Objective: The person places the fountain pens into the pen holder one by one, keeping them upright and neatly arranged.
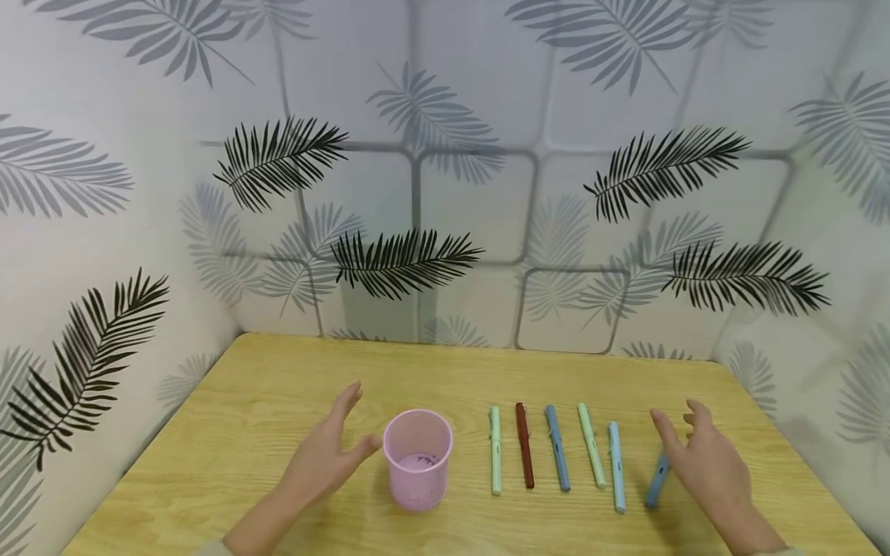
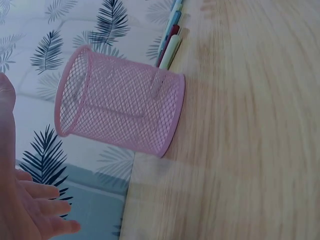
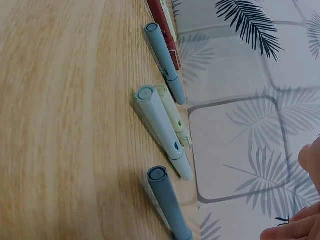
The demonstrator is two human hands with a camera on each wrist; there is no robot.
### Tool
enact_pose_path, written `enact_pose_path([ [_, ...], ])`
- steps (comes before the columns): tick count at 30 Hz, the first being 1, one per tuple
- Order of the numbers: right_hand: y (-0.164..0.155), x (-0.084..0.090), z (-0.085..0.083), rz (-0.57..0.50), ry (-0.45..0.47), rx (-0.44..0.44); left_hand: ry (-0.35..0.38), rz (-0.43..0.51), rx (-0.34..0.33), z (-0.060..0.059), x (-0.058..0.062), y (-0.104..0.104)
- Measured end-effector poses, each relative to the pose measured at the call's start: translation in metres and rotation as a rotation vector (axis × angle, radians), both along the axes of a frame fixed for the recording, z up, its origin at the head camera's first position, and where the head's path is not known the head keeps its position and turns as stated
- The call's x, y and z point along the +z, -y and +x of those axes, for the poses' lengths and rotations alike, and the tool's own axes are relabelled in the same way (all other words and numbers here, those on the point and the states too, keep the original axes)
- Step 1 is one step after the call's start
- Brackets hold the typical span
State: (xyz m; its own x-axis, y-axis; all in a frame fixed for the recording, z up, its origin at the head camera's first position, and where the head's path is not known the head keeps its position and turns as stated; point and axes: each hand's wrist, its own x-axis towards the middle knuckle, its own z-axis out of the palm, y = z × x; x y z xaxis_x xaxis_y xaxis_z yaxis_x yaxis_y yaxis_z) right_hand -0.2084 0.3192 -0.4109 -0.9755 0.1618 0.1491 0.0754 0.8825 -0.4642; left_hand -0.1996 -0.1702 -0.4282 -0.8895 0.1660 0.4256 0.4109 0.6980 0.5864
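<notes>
A pink mesh pen cup (image 1: pixel 418 486) stands upright on the table, with no pens inside. My left hand (image 1: pixel 321 461) is spread just left of the cup, thumb near its rim, holding nothing. Right of the cup several pens lie in a row: a pale green pen (image 1: pixel 496 452), a dark red pen (image 1: pixel 524 446), a blue pen (image 1: pixel 558 449), a second green pen (image 1: pixel 592 446), a light blue pen (image 1: pixel 616 467) and a darker blue pen (image 1: pixel 657 483). Over that last pen hovers my right hand (image 1: pixel 711 465), fingers loosely bent and partly hiding it.
The yellow wood-grain table (image 1: pixel 334 386) reaches back to a wall (image 1: pixel 473 201) with a dark and grey leaf pattern. Similar patterned walls flank it on the left and right.
</notes>
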Motion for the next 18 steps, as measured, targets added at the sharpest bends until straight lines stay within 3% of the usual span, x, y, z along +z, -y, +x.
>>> enact_pose_path([
  [5,-0.007,0.000,-0.004,-0.027,0.119,-0.036,0.061,0.179,-0.114,-0.002,-0.001,-0.012],
  [11,-0.014,-0.007,-0.009,-0.032,0.157,-0.003,0.149,0.374,-0.195,-0.002,-0.005,-0.021],
  [18,-0.022,-0.021,-0.011,-0.050,0.223,0.013,0.238,0.505,-0.210,0.001,-0.011,-0.032],
])
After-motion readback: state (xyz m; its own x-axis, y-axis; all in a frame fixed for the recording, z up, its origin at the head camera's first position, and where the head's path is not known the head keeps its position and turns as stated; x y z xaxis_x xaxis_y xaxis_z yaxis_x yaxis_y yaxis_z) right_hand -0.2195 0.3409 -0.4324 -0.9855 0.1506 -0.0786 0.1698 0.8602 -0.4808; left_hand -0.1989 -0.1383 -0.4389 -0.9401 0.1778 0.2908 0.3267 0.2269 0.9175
